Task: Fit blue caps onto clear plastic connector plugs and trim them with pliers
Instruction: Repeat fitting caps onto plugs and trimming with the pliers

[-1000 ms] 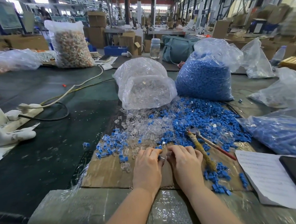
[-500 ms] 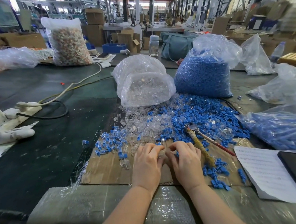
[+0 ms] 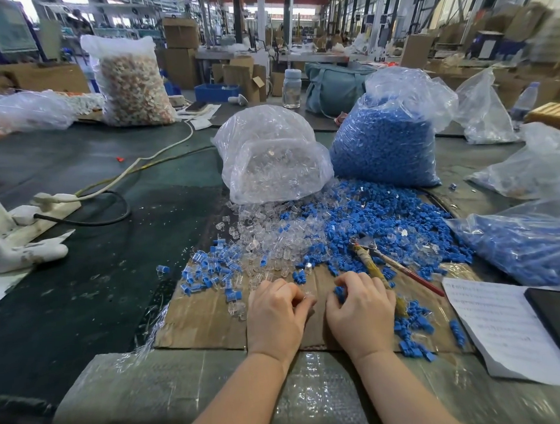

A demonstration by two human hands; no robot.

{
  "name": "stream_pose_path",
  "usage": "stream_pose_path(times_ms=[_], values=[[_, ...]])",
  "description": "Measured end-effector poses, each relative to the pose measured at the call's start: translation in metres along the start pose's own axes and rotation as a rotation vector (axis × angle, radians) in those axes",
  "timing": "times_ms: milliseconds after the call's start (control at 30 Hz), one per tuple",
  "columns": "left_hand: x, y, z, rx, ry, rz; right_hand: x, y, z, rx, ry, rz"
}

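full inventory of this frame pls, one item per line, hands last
bag of clear plugs: one, clear, centre, mouth spilling forward
bag of blue caps: one, blue, right of it
loose blue caps: many, blue, heaped on the table
loose clear plugs: many, clear, left of that heap
capped plugs: a cluster, blue and clear, on the cardboard's far left edge
pliers: one, red and yellowish handles, beside right hand
cardboard sheet: one, brown, under the hands
paper sheet: one, white, far right
left hand: pinches a clear plug
right hand: pinches a blue cap
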State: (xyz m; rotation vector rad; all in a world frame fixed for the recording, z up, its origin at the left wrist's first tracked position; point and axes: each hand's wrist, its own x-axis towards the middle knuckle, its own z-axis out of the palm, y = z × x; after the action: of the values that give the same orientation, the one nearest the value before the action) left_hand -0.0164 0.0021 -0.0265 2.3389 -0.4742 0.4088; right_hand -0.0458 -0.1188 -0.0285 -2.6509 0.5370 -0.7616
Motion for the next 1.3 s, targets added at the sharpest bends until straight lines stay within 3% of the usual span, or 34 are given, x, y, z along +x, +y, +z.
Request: stream_pose_path(times_ms=[200, 567, 733, 900, 1133, 1300], values=[[0.000, -0.001, 0.001, -0.002, -0.057, -0.002, 0.002, 0.004, 0.005, -0.115, -0.092, -0.010], [0.001, -0.006, 0.006, 0.013, -0.032, -0.002, 0.000, 0.000, -0.001, 0.137, 0.031, -0.201], [0.000, -0.002, 0.001, -0.053, 0.020, -0.005, 0.000, 0.001, -0.001, 0.181, 0.058, -0.242], [-0.003, 0.001, 0.000, -0.097, -0.028, 0.068, -0.001, 0.000, -0.003, 0.196, 0.052, -0.269], [-0.001, 0.001, -0.001, -0.252, -0.006, -0.067, -0.001, 0.001, -0.005, 0.339, -0.011, -0.252], [0.002, -0.001, -0.002, -0.340, -0.092, -0.146, -0.002, 0.001, -0.006, 0.405, -0.022, -0.230]])
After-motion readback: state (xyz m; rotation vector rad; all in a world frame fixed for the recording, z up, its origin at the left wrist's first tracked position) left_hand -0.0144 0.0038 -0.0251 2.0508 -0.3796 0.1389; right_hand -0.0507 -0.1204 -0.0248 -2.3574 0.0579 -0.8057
